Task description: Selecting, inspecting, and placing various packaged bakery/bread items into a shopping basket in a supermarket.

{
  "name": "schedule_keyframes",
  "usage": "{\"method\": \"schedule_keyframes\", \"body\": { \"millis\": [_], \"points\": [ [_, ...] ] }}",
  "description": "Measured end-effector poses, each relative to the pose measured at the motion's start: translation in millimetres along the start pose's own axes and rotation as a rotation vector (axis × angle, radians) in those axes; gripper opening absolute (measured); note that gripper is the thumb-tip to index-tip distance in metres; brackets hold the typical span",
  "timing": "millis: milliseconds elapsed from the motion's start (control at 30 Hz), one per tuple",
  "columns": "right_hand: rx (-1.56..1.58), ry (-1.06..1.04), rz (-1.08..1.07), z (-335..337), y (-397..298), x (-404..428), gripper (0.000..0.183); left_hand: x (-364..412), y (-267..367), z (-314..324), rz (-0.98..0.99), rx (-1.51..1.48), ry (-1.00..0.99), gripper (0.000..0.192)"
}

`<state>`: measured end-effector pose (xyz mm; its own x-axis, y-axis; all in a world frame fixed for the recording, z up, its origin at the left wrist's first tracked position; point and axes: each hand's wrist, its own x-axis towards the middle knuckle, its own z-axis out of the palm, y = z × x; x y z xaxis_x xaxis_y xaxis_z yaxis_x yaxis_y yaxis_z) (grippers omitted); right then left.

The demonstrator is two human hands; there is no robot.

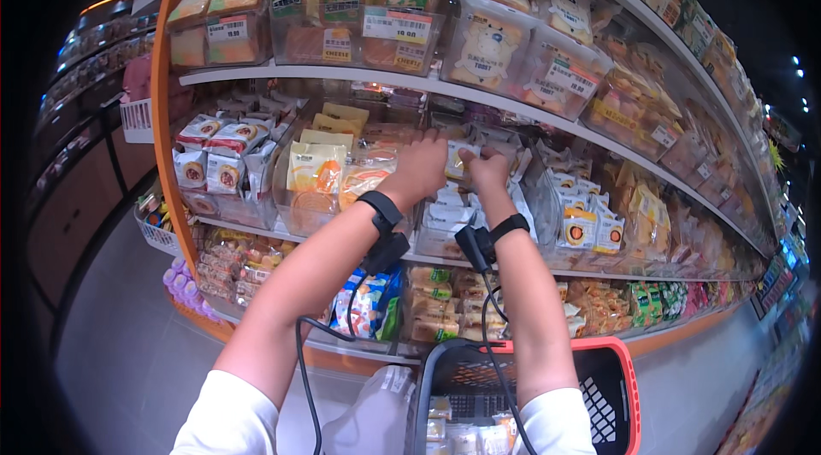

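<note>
Both my hands reach to the middle shelf of a snack display. My left hand [421, 166] is over the divider between a clear bin of yellow packets [315, 166] and the bin to its right; its fingertips point away and what they touch is hidden. My right hand [489, 169] has thumb and fingers at a small white and yellow packet [456, 160], which it seems to pinch. Below it, white wrapped packets [449, 214] fill the same clear bin. Each wrist wears a black band with a cabled device.
A black shopping basket with a red rim [625, 378] stands below, with small packets inside. Above my hands runs a white shelf edge [359, 75] with bagged toast [484, 51]. An orange upright [160, 102] bounds the display at left. Cables hang from both wrists.
</note>
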<state>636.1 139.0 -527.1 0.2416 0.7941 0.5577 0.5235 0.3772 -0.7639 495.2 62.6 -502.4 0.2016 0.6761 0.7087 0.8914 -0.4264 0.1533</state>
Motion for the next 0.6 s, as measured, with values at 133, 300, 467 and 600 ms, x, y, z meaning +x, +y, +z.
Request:
{"method": "schedule_keyframes", "body": {
  "millis": [133,300,467,600],
  "points": [
    [-0.058,-0.093,-0.035,-0.6,-6.6,-4.1,0.050,-1.0,-1.4,14.7,0.040,0.247,-0.040,0.042],
    [-0.092,0.029,-0.068,7.4,10.0,-0.7,0.054,-2.9,-2.8,15.8,0.123,0.225,-0.088,0.027],
    [-0.043,-0.233,0.013,3.5,31.7,6.6,0.065,-1.6,-6.1,18.2,0.180,0.267,0.016,0.026],
    [0.005,-0.227,-0.021,1.0,41.1,8.4,0.064,-1.9,-4.4,15.4,0.167,0.232,-0.070,0.025]
  ]
}}
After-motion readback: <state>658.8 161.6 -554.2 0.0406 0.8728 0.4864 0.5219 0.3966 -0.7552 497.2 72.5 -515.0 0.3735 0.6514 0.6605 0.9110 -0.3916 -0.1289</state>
